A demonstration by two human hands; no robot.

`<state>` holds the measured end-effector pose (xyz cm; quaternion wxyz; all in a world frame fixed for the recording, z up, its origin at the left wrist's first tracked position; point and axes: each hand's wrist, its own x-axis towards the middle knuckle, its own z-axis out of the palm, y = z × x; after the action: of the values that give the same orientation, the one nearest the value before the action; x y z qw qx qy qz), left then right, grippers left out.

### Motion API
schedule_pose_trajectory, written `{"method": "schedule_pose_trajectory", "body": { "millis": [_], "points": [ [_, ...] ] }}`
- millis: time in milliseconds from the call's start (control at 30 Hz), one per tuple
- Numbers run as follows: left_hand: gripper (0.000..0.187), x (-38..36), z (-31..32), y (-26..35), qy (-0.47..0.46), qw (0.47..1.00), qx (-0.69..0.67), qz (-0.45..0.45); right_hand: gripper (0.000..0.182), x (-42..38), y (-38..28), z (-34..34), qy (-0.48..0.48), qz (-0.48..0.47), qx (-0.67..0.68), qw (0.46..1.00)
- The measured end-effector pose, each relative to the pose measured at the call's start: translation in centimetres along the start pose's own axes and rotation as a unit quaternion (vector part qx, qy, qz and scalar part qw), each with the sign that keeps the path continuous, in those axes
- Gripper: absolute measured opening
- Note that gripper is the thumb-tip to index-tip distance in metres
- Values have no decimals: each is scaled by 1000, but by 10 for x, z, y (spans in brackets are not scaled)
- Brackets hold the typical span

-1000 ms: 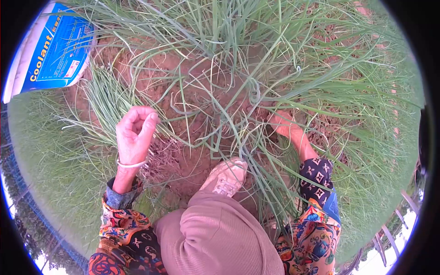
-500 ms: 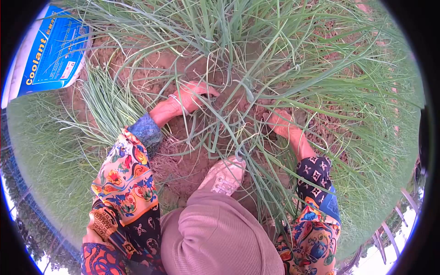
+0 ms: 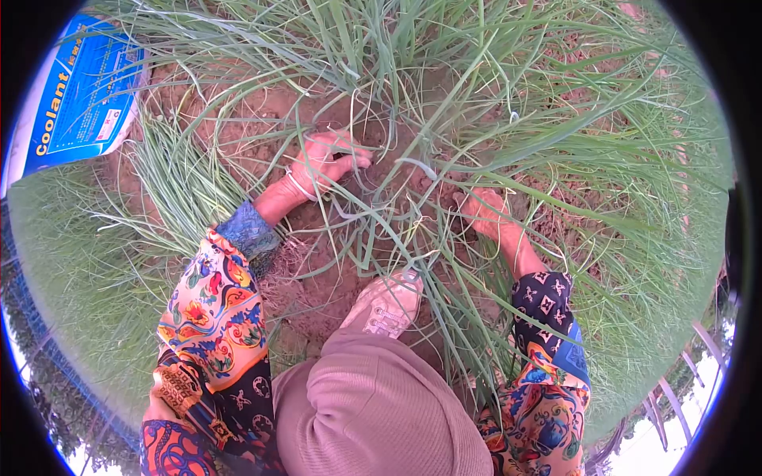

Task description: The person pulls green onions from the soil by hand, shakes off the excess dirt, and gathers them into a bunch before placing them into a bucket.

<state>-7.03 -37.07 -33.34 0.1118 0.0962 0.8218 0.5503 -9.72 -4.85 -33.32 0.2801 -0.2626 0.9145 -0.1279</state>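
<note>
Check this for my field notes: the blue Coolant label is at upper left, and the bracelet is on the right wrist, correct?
Wrong wrist: the head view shows the bracelet on the left wrist. The blue Coolant label is at upper left.

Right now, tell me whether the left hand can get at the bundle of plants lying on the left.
Probably yes. The bundle lies close beside the left hand's forearm, with only thin leaves visible between, though the sleeve cuff partly covers its root end.
</note>
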Motion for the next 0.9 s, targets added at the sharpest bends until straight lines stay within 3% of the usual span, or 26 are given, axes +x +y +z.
{"method": "schedule_pose_trajectory", "body": {
  "millis": [67, 100, 200, 333, 500, 600, 633, 733, 767, 867, 900],
  "points": [
    [14, -2, -15, 9, 48, 999, -7, 1, 23, 2, -1, 0, 0, -1, -3, 1000],
    [15, -1, -20, 5, 39, 997, 34, 53, 23, 2, -1, -2, 2, -2, -2, 1000],
    [16, -7, -12, 14, -65, 991, -22, -119, 23, 1, -1, -2, 2, -2, -3, 1000],
    [15, -13, 0, 19, -168, 974, 153, 14, 23, 3, -2, -1, 8, -2, -6, 1000],
    [18, -13, 11, 10, -218, 963, 158, 33, 23, 0, 1, -2, 9, -2, -4, 1000],
    [17, -10, 7, 19, -214, 952, 218, 1, 23, -1, 2, -1, 11, -2, -3, 1000],
    [15, -8, 4, 17, -176, 970, 164, 18, 23, -2, 2, -2, 13, -3, -3, 1000],
    [12, -8, -10, 16, -37, 995, -54, -71, 23, 0, 4, -1, 14, -2, -2, 1000],
    [11, -5, -14, 10, -25, 999, -3, -24, 23, 0, 5, 0, 16, -5, -2, 1000],
    [11, -5, -21, 16, -112, 983, -11, -147, 23, -1, 4, 0, 17, -1, -4, 1000],
    [15, -5, -22, 22, -161, 972, 66, -161, 23, -1, 5, 0, 17, -1, -2, 1000]
  ]
}}
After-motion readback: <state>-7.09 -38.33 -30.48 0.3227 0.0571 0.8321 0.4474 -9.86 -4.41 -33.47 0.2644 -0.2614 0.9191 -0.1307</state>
